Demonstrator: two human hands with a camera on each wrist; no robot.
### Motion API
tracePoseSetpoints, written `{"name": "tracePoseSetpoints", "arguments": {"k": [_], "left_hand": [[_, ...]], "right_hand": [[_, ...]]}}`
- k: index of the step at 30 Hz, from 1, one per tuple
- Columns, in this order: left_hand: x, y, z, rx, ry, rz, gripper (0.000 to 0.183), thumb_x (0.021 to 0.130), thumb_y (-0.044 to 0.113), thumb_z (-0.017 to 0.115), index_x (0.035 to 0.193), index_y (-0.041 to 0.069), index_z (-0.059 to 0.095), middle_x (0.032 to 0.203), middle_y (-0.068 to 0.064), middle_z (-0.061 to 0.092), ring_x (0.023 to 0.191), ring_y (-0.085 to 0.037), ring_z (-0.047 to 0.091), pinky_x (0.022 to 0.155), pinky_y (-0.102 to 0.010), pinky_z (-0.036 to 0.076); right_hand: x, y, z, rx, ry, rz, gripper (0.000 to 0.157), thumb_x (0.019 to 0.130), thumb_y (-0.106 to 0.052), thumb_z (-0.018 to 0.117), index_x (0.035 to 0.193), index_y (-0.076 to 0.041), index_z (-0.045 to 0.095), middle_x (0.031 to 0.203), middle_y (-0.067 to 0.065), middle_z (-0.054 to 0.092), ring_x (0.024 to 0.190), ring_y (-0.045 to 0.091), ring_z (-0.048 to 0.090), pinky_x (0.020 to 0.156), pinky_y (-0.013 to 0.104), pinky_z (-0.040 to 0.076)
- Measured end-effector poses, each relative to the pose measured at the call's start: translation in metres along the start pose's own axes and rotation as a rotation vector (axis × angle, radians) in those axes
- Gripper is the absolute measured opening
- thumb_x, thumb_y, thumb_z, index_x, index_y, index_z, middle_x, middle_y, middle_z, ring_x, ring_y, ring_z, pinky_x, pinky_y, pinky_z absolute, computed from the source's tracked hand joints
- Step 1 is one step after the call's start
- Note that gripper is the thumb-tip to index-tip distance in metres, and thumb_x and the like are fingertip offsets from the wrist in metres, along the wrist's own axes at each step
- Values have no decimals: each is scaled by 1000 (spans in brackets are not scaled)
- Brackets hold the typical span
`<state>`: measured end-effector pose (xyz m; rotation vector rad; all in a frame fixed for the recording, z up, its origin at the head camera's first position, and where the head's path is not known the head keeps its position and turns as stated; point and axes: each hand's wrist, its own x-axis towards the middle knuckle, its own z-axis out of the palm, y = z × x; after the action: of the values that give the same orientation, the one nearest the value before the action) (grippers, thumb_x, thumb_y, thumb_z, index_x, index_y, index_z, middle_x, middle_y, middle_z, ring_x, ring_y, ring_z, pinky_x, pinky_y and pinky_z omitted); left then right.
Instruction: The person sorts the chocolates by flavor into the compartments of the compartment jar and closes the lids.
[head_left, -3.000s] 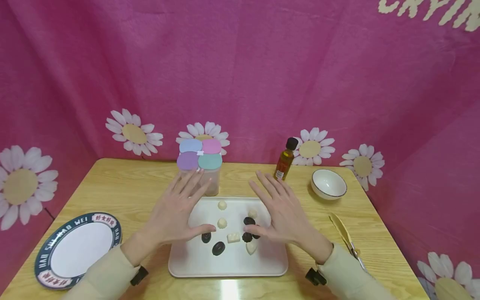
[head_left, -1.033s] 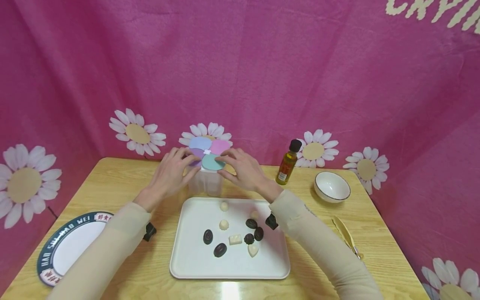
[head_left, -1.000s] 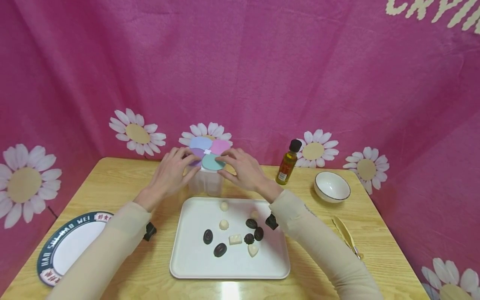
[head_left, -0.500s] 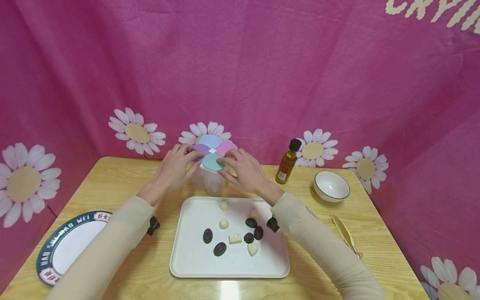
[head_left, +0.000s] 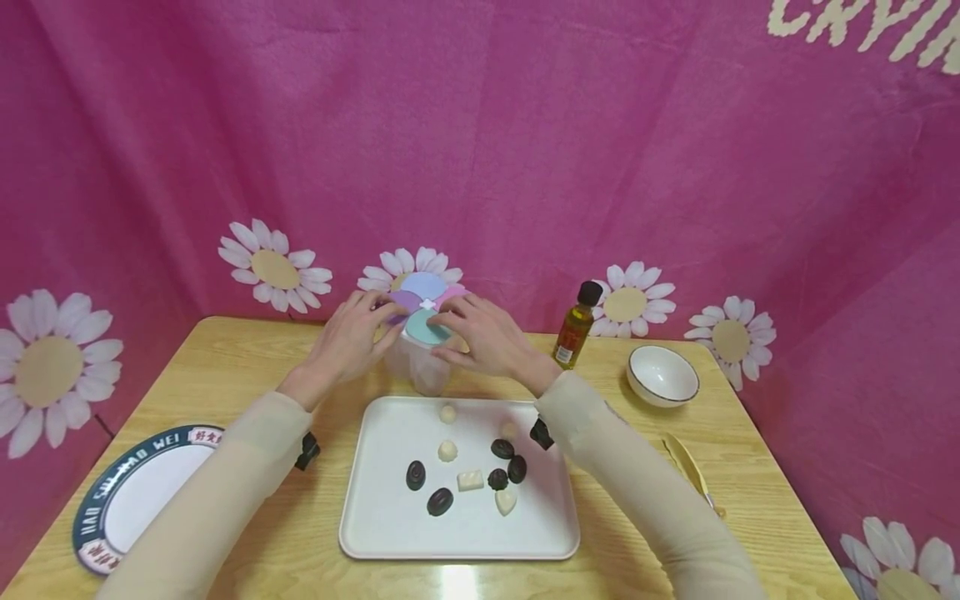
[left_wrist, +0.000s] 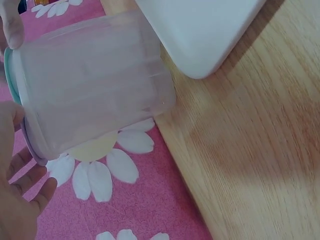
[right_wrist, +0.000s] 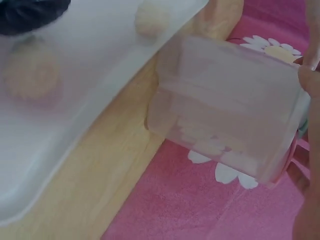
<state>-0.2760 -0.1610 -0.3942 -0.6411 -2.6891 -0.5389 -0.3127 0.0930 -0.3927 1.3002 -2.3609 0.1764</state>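
A translucent storage canister (head_left: 427,371) stands behind the tray, topped with blue, pink, purple and teal petal-shaped lids (head_left: 427,327). My left hand (head_left: 352,333) grips the left side of its top, curled fingers around the purple lid. On the opposite side, my right hand (head_left: 487,335) holds the top by the teal and pink lids. In the left wrist view, the left thumb lies on the rim, with fingers behind the purple lid (left_wrist: 31,140). The right wrist view shows the canister's clear wall (right_wrist: 225,100) and the right fingers at the lid edge.
A white tray (head_left: 390,533) with several dark and white chocolates lies in front. A dark-rimmed plate (head_left: 90,508) sits at left. An oil bottle (head_left: 575,327), a white bowl (head_left: 663,377) and gold tongs (head_left: 690,467) stand or lie at right. A pink curtain (head_left: 480,167) hangs behind.
Both hands have moved from spread above the tray to the canister's top. The canister has turned clockwise, its blue lid shifting to the back; over the last half second little moves.
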Motion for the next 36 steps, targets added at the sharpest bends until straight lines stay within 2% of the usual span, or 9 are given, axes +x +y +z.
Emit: {"name": "tracePoseSetpoints", "arguments": {"k": [7,19,26,31,36], "left_hand": [[-1,-2,2,19,3,5,31,104,27,67,130,11,71,137,-18,62,129,-38,55,114,-55,47],[0,-3,-1,8,-19,0,33,103,28,68,131,11,71,141,-18,61,133,-38,54,117,-57,46],[0,-4,-1,2,-18,3,33,103,28,68,131,11,71,140,-18,62,133,-38,54,117,-56,46],[1,-4,-2,1,-18,10,34,103,28,69,132,11,71,139,-17,63,131,-37,55,115,-56,47],[1,-4,-2,-42,7,16,33,101,30,70,128,10,73,136,-17,65,127,-37,57,111,-55,49]], "right_hand": [[5,3,5,-31,-26,-22,41,98,-50,71,125,-19,68,126,4,67,116,24,60,92,38,55],[7,4,5,-50,-28,-36,40,99,-50,69,126,-20,68,126,5,68,114,24,62,88,38,56],[10,6,2,38,-19,4,33,100,-41,69,124,-18,68,121,6,68,102,22,64,89,40,57],[8,8,-1,79,-13,21,33,99,-39,72,123,-17,69,124,6,69,104,23,65,90,40,58],[1,11,-3,114,20,80,30,98,-36,75,120,-16,71,126,7,71,102,22,66,82,38,60]]}}
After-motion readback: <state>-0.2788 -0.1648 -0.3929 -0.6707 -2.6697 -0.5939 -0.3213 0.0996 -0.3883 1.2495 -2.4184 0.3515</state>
